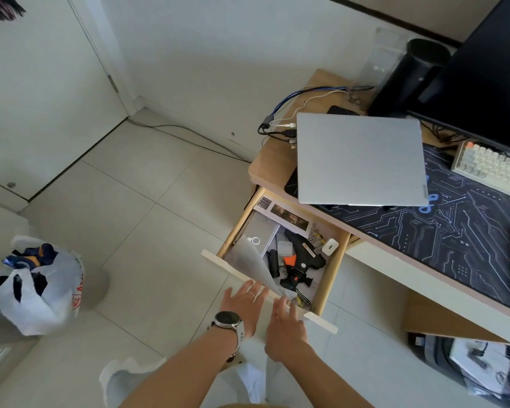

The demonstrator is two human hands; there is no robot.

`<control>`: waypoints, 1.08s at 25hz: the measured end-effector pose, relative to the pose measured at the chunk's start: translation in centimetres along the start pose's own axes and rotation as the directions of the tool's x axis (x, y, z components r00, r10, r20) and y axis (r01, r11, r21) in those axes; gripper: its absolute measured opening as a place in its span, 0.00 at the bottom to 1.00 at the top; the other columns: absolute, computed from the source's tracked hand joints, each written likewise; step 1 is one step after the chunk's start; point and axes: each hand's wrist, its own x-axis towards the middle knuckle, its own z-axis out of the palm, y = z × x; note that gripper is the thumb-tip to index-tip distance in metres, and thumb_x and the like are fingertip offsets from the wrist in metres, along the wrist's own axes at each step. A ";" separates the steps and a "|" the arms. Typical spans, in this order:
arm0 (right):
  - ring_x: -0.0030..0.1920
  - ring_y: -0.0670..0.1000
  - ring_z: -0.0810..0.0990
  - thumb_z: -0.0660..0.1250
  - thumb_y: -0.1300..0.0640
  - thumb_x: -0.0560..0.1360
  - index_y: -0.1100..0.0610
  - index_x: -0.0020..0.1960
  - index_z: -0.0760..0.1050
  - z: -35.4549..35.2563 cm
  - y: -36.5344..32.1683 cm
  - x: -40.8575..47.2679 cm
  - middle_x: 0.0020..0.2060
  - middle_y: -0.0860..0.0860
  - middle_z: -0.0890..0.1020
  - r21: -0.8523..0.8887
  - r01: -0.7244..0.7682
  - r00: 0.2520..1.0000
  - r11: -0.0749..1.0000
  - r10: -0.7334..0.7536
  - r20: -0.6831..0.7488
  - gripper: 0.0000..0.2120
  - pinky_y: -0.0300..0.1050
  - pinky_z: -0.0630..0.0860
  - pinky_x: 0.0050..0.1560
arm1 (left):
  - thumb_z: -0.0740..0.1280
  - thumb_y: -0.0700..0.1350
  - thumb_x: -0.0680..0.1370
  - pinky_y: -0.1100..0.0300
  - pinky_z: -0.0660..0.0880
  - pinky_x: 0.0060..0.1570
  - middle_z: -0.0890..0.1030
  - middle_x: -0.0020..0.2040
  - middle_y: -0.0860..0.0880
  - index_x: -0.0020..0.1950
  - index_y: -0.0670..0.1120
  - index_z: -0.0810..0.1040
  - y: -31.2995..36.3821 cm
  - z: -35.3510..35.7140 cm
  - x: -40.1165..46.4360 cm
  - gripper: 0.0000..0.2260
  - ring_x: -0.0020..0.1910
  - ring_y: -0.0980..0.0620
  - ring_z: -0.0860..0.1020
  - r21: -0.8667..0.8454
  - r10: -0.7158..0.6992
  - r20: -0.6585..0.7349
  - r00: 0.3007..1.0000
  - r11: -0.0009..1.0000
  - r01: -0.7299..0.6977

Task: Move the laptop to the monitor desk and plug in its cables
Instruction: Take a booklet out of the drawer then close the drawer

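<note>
Laptop (361, 159), lid shut, already lies flat on the desk (270, 163) at its left end, just in front of the monitor (489, 78): move looks done. Cables (280, 129) bunch at the laptop's left edge; can't tell if all are seated. Both hands are at the open drawer's front edge (239, 273): left hand (245, 301) flat, fingers straight; right hand (286, 322) relaxed, gripping nothing. Left: prob. check plugs, shut drawer.

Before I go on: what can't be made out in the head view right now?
- Laptop ports: too small to tell which cables are seated.
- Monitor: cut off by the right edge.
- Drawer contents: partly hidden by a translucent sheet.
- Right hand fingertips: blurred at the drawer front.
</note>
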 end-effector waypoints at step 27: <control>0.76 0.63 0.42 0.66 0.62 0.74 0.61 0.75 0.52 -8.8 10.1 10.7 0.74 0.58 0.45 0.126 -0.040 0.996 0.991 0.049 -0.070 0.34 0.51 0.69 0.67 | 0.61 0.38 0.78 0.47 0.50 0.74 0.38 0.78 0.48 0.78 0.46 0.40 5.1 -9.8 13.3 0.36 0.77 0.49 0.41 -0.017 -0.093 -0.030 0.995 0.996 0.092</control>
